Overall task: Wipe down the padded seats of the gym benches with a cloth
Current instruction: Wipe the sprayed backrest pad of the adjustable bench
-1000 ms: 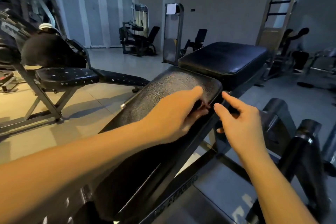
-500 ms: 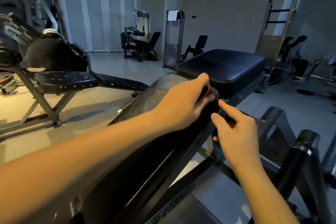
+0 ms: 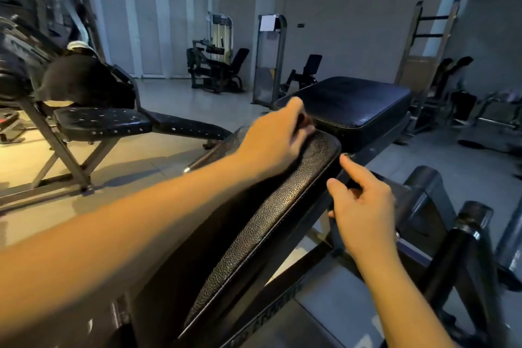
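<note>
The bench in front of me has a sloping black textured back pad [image 3: 282, 206] and a flat black seat pad [image 3: 353, 102] beyond it. My left hand [image 3: 276, 141] rests on the back pad's upper end, blurred. Its fingers are curled round a small dark wad that looks like the cloth [image 3: 306, 121], most of it hidden. My right hand [image 3: 364, 206] is at the pad's right edge. Its index finger and thumb are stretched toward the metal frame rail [image 3: 375, 150], and it holds nothing.
Another black bench [image 3: 101, 121] stands to the left with a dark shape topped in white on it. Black padded rollers [image 3: 469, 234] rise at the right, close to my right arm. Weight machines [image 3: 214, 68] line the far wall across an open tiled floor.
My left hand has slid up and leftward across the back pad's upper end. My right hand has stayed at the pad's right edge. The view has tilted, showing more of the pad's side.
</note>
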